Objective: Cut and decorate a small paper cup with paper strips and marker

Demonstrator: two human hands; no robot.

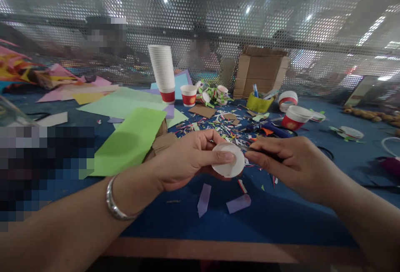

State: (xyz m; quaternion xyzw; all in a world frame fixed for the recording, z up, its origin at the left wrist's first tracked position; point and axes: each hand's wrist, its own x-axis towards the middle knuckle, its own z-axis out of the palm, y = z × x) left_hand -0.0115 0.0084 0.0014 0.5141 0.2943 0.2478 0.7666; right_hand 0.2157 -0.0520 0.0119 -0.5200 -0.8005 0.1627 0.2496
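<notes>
My left hand (200, 155) is closed on a round white paper cup base (229, 168), thumb pressed flat on its face and fingers behind it. My right hand (290, 165) is at the disc's right edge, thumb and forefinger pinched together. Whether anything is between those fingertips I cannot make out. On the blue table (175, 222) below lie a pointed purple paper strip (204, 200) and a second, rounded purple strip (238, 203). Paper clippings (231, 126) are scattered just beyond my hands.
A tall stack of paper cups (162, 70) stands at the back, beside a single cup (188, 96). Green paper (128, 143) lies at left. A yellow holder (260, 104), a cardboard box (261, 72), a red-and-white cup (296, 118) and a paper turtle (350, 133) are to the right.
</notes>
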